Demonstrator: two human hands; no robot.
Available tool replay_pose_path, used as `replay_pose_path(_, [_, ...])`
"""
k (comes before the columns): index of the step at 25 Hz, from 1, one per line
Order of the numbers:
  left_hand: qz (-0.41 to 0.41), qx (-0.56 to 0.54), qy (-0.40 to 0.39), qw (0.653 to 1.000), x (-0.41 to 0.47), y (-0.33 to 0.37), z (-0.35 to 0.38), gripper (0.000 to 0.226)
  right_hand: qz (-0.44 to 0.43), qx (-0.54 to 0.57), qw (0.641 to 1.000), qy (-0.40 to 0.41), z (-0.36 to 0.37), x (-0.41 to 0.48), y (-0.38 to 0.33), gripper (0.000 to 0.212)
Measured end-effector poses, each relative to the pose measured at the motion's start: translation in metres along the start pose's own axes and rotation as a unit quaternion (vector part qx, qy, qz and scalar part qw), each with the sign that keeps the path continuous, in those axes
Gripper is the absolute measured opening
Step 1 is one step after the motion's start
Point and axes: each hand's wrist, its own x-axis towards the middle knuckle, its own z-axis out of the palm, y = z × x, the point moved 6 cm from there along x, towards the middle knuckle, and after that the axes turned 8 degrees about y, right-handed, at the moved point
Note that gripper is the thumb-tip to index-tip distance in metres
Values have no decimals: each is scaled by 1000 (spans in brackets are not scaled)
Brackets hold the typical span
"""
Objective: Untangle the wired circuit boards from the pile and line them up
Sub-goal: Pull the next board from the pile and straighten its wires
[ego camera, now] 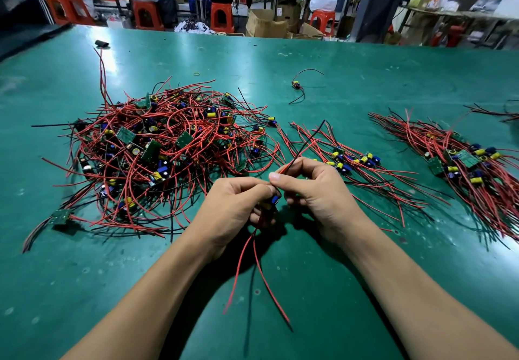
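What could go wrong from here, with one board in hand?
The right hand pinches the red and black wires right beside the held circuit board; a hard pull might strain their solder joints.
The red wires dangling below the left hand could catch the tangled pile or drag across the lined-up row when the board goes down.

Bare mat (317, 281) — pile (168, 146) left, rows (466, 163) right
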Motion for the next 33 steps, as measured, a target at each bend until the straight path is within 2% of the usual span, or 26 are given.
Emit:
replay_pose_path(5, [28,56,40,997,1,2,-3,18,-24,-18,995,90,-12,11,2,12])
replay_pose_path(10, [16,79,21,996,0,3,-4,17,-72,-11,983,167,-30,18,-3,13])
replay_pose_path(19, [-11,27,7,1000,-1,8,-3,26,-64,130,974,174,-25,20,-3,24])
replay_pose_path(23, [-19,14,-2,1000,0,5,-4,29,-69,91,978,172,-29,19,-6,12])
replay_pose_path(28, [-14,15,0,1000,1,4,-5,27,-84,25,972,216,-39,17,-10,9])
replay_pose_path(30, [-9,16,7,1000,1,4,-7,26,-62,48,972,221,-38,18,-10,12])
replay_pose_path(33, [-8,4,21,1000,1,4,-9,24,51,165,966,194,-34,20,-3,12])
